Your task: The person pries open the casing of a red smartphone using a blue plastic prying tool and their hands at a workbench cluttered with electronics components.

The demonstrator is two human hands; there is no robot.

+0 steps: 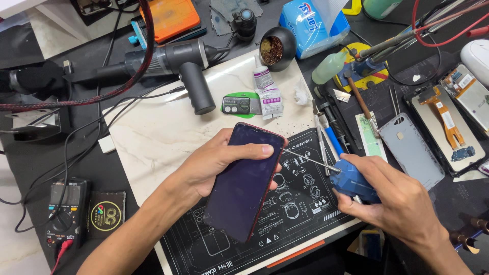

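Observation:
My left hand [211,164] grips a dark smartphone [243,182] with a red edge, screen up and tilted, thumb across its top. My right hand [395,199] holds a blue glue tube [351,182] with a thin metal needle whose tip [286,149] touches the phone's upper right edge. Both are above a black work mat [295,214] printed with white diagrams.
A marble-look board [168,127] lies under the mat. A black heat gun [178,63], small glue tube [267,91], tip-cleaner pot [276,48], screwdrivers [331,135], grey phone back cover [411,150], phone screens [448,127], multimeter [66,209] and cables surround it.

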